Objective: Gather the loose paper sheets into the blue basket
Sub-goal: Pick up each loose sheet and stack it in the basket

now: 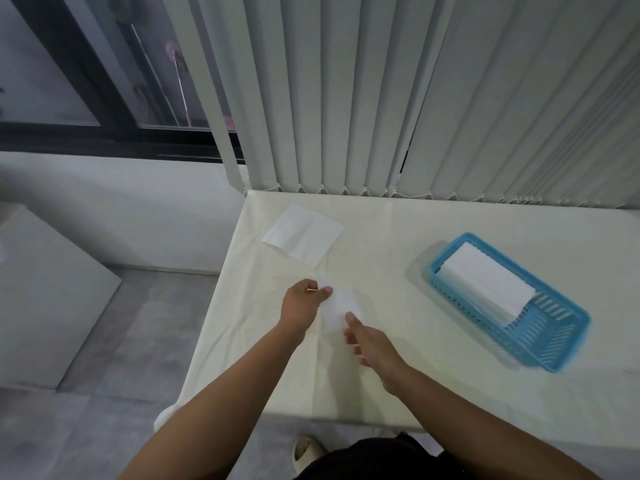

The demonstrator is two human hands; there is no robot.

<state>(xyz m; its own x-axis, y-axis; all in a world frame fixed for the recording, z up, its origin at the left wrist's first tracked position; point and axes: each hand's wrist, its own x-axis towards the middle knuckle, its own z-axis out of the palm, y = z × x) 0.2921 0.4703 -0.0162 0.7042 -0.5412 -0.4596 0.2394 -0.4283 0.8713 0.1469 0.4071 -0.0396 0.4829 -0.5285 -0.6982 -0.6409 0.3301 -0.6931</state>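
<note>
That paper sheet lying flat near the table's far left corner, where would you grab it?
The flat sheet lies flat on the table, so there is little to grip from above. Probably best: pinch its near corner, which points towards the person, coming from the near side with thumb and finger.

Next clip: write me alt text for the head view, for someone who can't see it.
A left hand and a right hand pinch a white paper sheet between them over a cream-covered table. A second sheet lies flat near the far left corner, and a blue basket on the right holds a stack of white sheets.
</note>
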